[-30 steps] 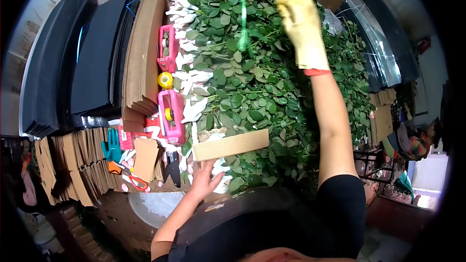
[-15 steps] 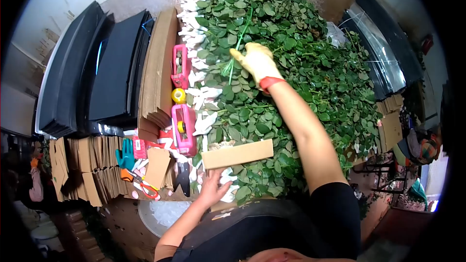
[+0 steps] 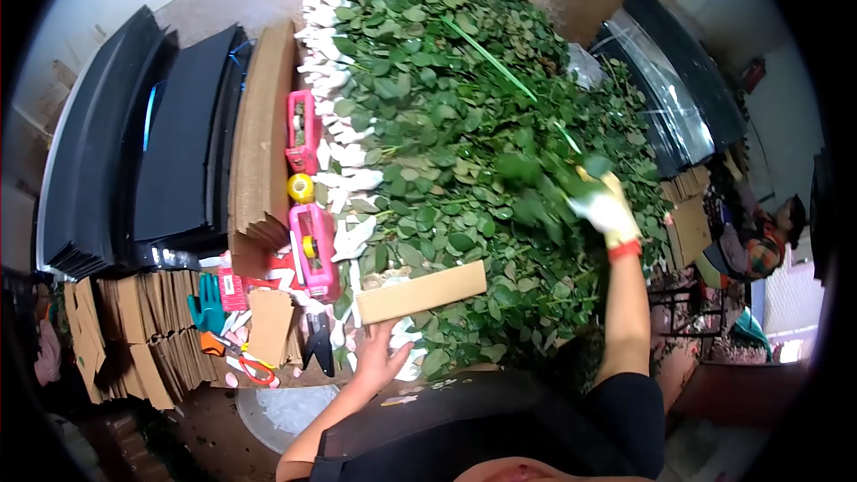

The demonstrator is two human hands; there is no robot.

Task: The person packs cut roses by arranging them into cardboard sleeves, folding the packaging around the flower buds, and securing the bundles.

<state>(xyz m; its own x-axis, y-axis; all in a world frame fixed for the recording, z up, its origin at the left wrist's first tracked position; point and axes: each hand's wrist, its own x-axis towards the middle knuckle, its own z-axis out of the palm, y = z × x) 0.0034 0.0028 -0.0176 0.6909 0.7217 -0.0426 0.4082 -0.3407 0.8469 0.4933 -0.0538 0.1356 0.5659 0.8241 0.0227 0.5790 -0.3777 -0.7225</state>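
Note:
My right hand (image 3: pixel 607 214), in a pale glove with a red band at the wrist, is closed round a leafy stem (image 3: pixel 544 192) blurred by motion. It is over the right part of a broad pile of green rose stems (image 3: pixel 446 134). Bare and with thumb and fingers apart, my left hand (image 3: pixel 379 361) rests at the near left of the pile. Its fingertips reach the lower edge of a folded cardboard piece (image 3: pixel 424 292). White-wrapped heads (image 3: pixel 410 362) lie beside its thumb. A light-green strip (image 3: pixel 491 58) lies across the leaves.
Two pink tape dispensers (image 3: pixel 312 250) and a yellow tape roll (image 3: pixel 301 187) line the pile's left side. Beyond stand cardboard sheets (image 3: pixel 259 138) and black panels (image 3: pixel 187 143). Scissors (image 3: pixel 254 366), a teal glove (image 3: pixel 206 303) and a black-handled tool (image 3: pixel 318 344) lie near left. Another person (image 3: pixel 768 236) is at far right.
My right hand has swung from the pile's upper left to its right side, now with a leafy stem in it. My left hand stays by the cardboard piece. The whole view has shifted slightly.

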